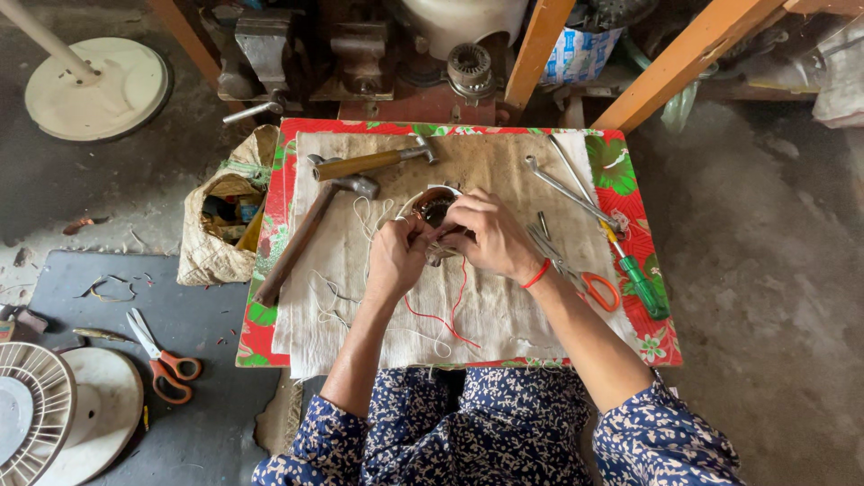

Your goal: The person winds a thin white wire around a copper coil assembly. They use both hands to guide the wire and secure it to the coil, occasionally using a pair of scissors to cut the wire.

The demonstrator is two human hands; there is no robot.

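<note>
On a cloth-covered small table point(630, 180), a round motor winding with copper coils point(434, 207) lies under both my hands. My left hand point(396, 256) pinches at its near edge, fingers closed on thin white string and wire. My right hand point(490, 236), a red band at the wrist, grips the winding's right side. A red wire point(447, 317) and white string point(335, 292) trail from the winding toward me over the cloth.
Two hammers point(360, 165) lie at the table's left. A wrench point(562, 189), green-handled screwdriver point(641, 283) and orange scissors point(589, 286) lie at right. A sack point(216, 225) sits to the left; orange scissors point(162, 364) and fan parts point(36, 414) are on the floor.
</note>
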